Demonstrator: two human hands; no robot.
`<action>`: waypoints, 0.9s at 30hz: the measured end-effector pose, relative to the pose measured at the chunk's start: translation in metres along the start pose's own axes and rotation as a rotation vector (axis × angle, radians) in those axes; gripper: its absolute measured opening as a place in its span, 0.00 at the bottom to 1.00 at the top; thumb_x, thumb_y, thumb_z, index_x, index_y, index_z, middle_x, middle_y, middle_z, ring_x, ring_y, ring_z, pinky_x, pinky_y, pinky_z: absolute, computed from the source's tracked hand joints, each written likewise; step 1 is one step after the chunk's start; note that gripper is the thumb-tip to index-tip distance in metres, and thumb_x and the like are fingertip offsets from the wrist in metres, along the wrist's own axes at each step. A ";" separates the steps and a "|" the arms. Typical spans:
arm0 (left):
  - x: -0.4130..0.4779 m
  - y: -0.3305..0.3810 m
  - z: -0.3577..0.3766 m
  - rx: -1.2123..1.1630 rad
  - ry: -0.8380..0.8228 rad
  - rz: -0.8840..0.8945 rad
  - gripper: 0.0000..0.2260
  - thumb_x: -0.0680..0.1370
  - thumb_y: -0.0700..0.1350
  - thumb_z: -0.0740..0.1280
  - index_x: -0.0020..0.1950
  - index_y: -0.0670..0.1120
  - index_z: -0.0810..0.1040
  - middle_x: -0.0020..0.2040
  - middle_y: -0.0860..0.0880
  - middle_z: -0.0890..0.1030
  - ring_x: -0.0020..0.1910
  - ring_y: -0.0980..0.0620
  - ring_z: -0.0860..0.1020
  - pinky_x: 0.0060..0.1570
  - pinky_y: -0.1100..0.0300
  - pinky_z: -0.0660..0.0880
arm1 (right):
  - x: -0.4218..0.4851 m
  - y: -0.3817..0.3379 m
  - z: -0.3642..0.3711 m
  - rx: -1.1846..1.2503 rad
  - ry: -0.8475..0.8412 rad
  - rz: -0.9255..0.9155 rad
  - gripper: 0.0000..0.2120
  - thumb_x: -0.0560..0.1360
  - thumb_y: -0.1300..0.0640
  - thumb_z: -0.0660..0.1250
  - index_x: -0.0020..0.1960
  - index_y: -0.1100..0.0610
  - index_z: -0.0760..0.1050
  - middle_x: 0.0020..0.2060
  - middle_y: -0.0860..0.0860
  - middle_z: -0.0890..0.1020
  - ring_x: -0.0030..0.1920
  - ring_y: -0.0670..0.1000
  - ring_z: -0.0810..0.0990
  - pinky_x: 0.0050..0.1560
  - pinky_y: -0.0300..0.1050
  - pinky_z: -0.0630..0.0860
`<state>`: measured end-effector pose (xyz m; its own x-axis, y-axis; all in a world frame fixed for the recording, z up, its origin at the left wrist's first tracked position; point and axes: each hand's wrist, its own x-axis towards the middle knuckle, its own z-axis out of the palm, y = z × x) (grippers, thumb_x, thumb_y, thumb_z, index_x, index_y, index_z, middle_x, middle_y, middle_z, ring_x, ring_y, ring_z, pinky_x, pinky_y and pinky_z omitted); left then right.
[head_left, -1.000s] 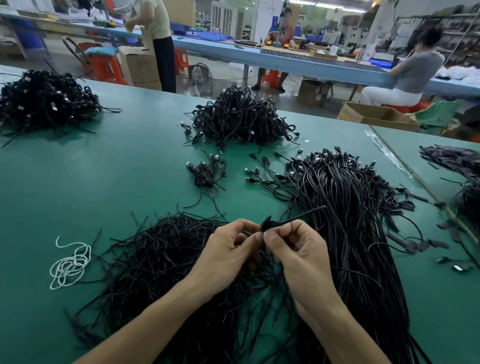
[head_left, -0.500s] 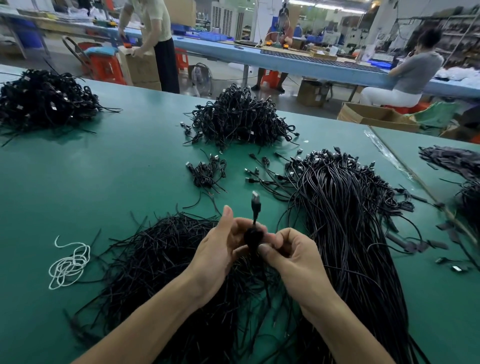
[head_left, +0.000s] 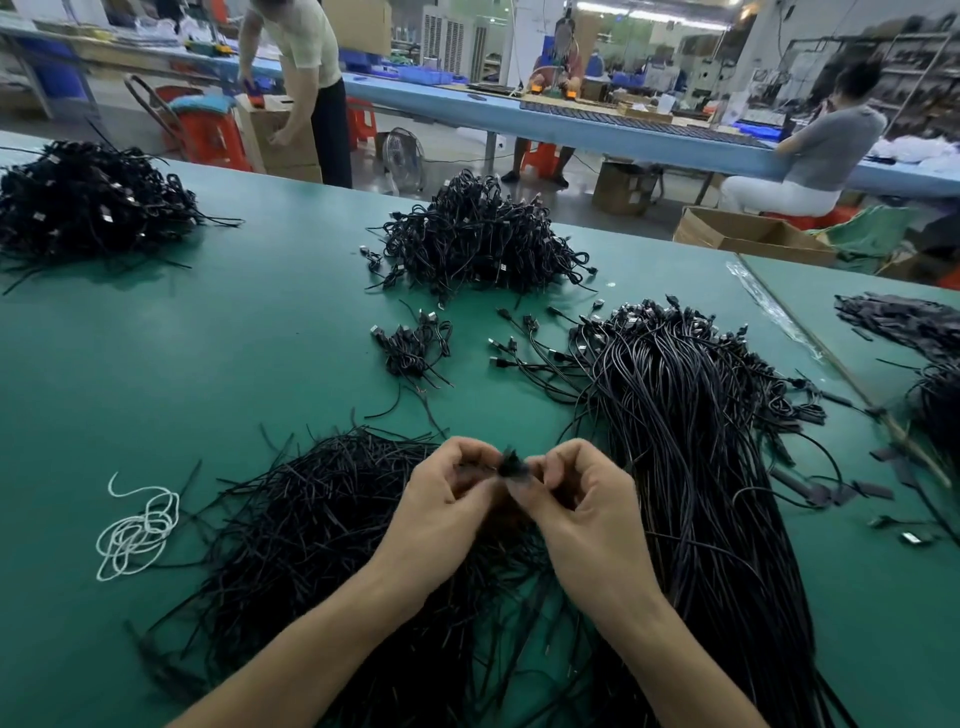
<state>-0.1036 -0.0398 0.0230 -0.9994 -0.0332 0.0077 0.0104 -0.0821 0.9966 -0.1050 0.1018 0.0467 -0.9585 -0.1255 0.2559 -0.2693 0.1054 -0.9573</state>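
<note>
- Right up front, two forearms come in from the bottom edge. The left hand (head_left: 441, 499) and right hand (head_left: 582, 509) meet fingertip to fingertip above the table.
- Between them sits a small black cable bundle (head_left: 511, 465). The left hand's thumb and curled fingers pinch it from one side, and the right hand's curled fingers and thumb clamp it from the other. It is blurred, so I cannot tell how it is wound.
- The bundle is held up off the surface, over the far edge of a loose heap of thin black ties (head_left: 311, 530) that spreads under both wrists.
- Just right of the right hand, a thick sheaf of long black cables (head_left: 691, 441) runs from the bottom edge up the table, with the plug ends fanned out at its far end.
- Off to the left, well apart from the hands, a tangle of white cord (head_left: 137, 530) lies on the green table (head_left: 208, 364).
- Further out, dead ahead, there's a small cluster of coiled cables (head_left: 413, 348), with a few loose plugs (head_left: 519, 353) between it and the sheaf.
- Beyond that sits a big mound of coiled cables (head_left: 478, 239), and a second mound (head_left: 88, 202) lies far left.
- At the right edge, dark strips (head_left: 904, 322) lie on the neighbouring table.
- Past the table are a cardboard box (head_left: 748, 236), a standing person (head_left: 306, 52) bent over a carton, and a seated person (head_left: 821, 150) at a long blue bench (head_left: 571, 124).
</note>
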 end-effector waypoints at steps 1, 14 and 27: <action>0.001 0.003 0.000 -0.106 0.009 -0.021 0.05 0.82 0.36 0.62 0.53 0.41 0.77 0.46 0.44 0.86 0.45 0.49 0.84 0.45 0.58 0.81 | -0.002 0.002 0.001 0.017 -0.037 0.012 0.18 0.74 0.70 0.70 0.36 0.53 0.68 0.35 0.48 0.81 0.38 0.45 0.79 0.43 0.38 0.78; -0.010 0.001 -0.004 -0.030 -0.006 0.125 0.14 0.70 0.42 0.79 0.50 0.44 0.78 0.46 0.52 0.84 0.45 0.53 0.82 0.48 0.63 0.76 | 0.003 0.003 -0.006 -0.167 0.033 0.027 0.19 0.74 0.66 0.72 0.34 0.50 0.67 0.33 0.48 0.80 0.36 0.46 0.78 0.43 0.49 0.80; -0.002 0.007 -0.004 -0.313 0.028 -0.124 0.08 0.81 0.36 0.59 0.49 0.42 0.78 0.43 0.42 0.82 0.42 0.48 0.82 0.45 0.53 0.80 | -0.001 0.007 0.003 -0.056 -0.039 -0.047 0.24 0.75 0.71 0.68 0.32 0.45 0.69 0.33 0.45 0.79 0.36 0.43 0.76 0.41 0.36 0.76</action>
<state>-0.1016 -0.0439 0.0297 -0.9924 -0.0308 -0.1190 -0.0978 -0.3886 0.9162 -0.1054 0.0995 0.0397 -0.9405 -0.1699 0.2942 -0.3201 0.1536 -0.9348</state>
